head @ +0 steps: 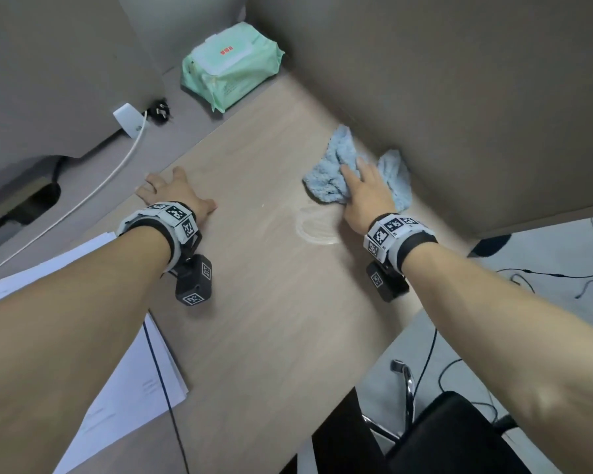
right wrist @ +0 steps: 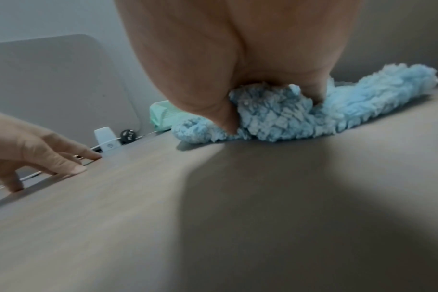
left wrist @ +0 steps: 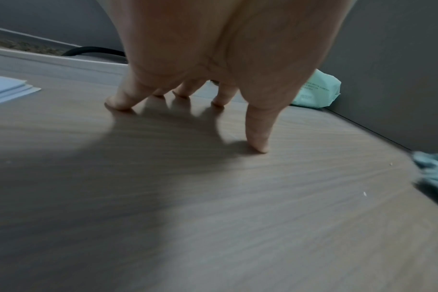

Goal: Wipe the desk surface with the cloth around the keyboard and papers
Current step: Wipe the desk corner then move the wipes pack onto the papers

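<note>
A fluffy light-blue cloth lies bunched on the wood-grain desk, close to the grey partition on the right. My right hand sits on top of it, thumb and fingers dug into the folds and gripping it. A pale wet smear marks the desk just behind that hand. My left hand rests to the left with spread fingertips on bare desk, holding nothing. White papers lie under my left forearm. No keyboard is in view.
A green wipes pack lies in the far corner. A white charger, its cable and a black plug sit at the back left. The partition borders the right side; a black chair stands below the desk's near edge.
</note>
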